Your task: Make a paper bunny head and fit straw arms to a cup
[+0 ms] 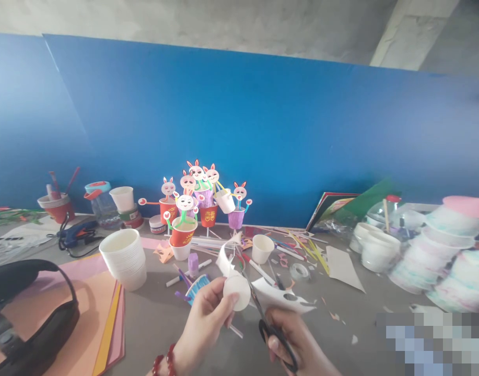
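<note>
Near the bottom middle, my left hand [212,309] pinches a round white paper disc [237,292] between thumb and fingers. A curled strip of white paper [225,259] rises from the disc's upper edge. My right hand [293,334] grips black-handled scissors [258,305] by the loops. Their blades point up and left, close beside the disc's right edge; whether they touch it I cannot tell. Behind the scissors lies a cut white paper sheet [276,295] with a dark hole in it. A small blue-striped cup [198,289] lies just behind my left hand.
Several paper-cup figures with rabbit faces [185,202] stand at the back middle. A stack of white cups [124,258] and a black headset [35,308] occupy the left. Painted cup stacks [423,250] stand right. A tape roll [299,271], markers and paper scraps litter the table.
</note>
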`<state>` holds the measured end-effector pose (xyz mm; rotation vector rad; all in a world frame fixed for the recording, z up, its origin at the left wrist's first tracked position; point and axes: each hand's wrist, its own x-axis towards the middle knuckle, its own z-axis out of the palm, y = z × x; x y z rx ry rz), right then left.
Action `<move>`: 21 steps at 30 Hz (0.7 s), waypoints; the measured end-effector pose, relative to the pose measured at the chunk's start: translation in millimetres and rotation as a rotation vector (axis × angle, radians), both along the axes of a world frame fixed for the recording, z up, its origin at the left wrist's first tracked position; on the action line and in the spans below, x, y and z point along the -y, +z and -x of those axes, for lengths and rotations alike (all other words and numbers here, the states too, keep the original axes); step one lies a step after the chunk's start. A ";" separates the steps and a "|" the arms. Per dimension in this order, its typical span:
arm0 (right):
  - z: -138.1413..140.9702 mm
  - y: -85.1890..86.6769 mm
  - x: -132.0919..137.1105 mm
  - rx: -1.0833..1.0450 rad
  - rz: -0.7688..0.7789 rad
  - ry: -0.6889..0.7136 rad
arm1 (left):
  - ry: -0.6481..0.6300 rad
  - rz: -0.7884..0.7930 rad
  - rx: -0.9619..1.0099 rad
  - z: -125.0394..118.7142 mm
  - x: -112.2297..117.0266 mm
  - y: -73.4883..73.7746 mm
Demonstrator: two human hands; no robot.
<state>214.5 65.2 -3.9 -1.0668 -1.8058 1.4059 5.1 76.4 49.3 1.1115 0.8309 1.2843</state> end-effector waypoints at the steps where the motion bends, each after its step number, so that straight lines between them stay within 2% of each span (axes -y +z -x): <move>1: -0.1 1.3 -0.4 -0.002 -0.009 -0.001 | 0.003 -0.002 0.004 0.0 0.0 0.0; 9: 2.2 8.9 -1.6 -0.012 -0.020 -0.003 | 0.018 -0.015 0.024 0.4 0.2 -2.0; 16: 5.7 17.7 -0.2 0.016 -0.074 -0.017 | 0.048 0.000 0.007 1.2 1.1 1.9; 21: 3.9 14.5 1.1 0.058 -0.038 -0.046 | 0.053 0.017 -0.011 1.5 1.5 2.8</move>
